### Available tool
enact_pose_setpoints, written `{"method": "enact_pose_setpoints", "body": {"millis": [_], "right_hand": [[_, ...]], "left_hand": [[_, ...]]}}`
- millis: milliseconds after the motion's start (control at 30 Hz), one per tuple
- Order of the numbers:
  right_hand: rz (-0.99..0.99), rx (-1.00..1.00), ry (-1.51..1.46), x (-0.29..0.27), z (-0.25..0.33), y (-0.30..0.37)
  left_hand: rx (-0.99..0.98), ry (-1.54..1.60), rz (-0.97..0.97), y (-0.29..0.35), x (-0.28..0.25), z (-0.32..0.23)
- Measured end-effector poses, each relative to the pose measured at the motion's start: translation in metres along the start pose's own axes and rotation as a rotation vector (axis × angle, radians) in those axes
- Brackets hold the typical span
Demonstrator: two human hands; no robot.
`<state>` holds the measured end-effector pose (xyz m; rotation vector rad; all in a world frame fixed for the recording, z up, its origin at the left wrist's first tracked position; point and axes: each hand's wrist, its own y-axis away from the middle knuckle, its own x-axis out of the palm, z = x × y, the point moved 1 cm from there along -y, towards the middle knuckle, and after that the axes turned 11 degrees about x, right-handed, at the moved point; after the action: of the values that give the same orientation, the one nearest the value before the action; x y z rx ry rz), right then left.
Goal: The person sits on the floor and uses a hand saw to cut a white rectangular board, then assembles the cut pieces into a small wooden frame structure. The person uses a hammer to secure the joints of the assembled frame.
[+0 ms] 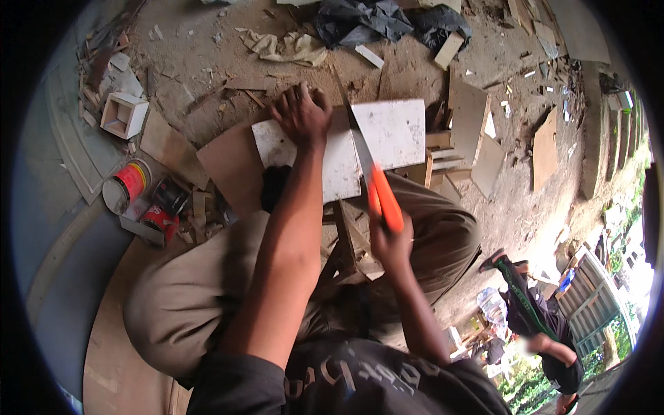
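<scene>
A white board (pixel 394 131) with dark specks lies across a wooden support (pixel 346 242) in front of my knees. My right hand (pixel 391 242) is wrapped round the orange handle of a handsaw (pixel 361 149). Its blade runs away from me across the board, along a line between the board's left and right parts. My left hand (pixel 302 114) presses on the far edge of the board's left part, fingers bent over that edge; whether they grip underneath is hidden. A brown board (pixel 228 162) lies at the left, partly beneath the white one.
Paint cans (pixel 128 185) and a small white box (pixel 124 115) stand at the left. Wood offcuts (pixel 470 124) lean at the right. A beige cloth (pixel 283 47) and black plastic (pixel 363 22) lie on the dirt ground. Another person (pixel 543 325) is at the lower right.
</scene>
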<state>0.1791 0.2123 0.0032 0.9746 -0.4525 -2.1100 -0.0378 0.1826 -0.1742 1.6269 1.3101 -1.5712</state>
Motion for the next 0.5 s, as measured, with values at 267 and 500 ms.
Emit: {"method": "enact_pose_setpoints", "body": {"millis": [267, 500], "right_hand": [[0.001, -0.026, -0.054, 0.028, 0.012, -0.034], [0.026, 0.186, -0.079, -0.041, 0.019, 0.105]], "left_hand": [[0.018, 0.017, -0.051, 0.003, 0.010, 0.003], [0.021, 0.004, -0.047, 0.003, 0.008, 0.002]]}}
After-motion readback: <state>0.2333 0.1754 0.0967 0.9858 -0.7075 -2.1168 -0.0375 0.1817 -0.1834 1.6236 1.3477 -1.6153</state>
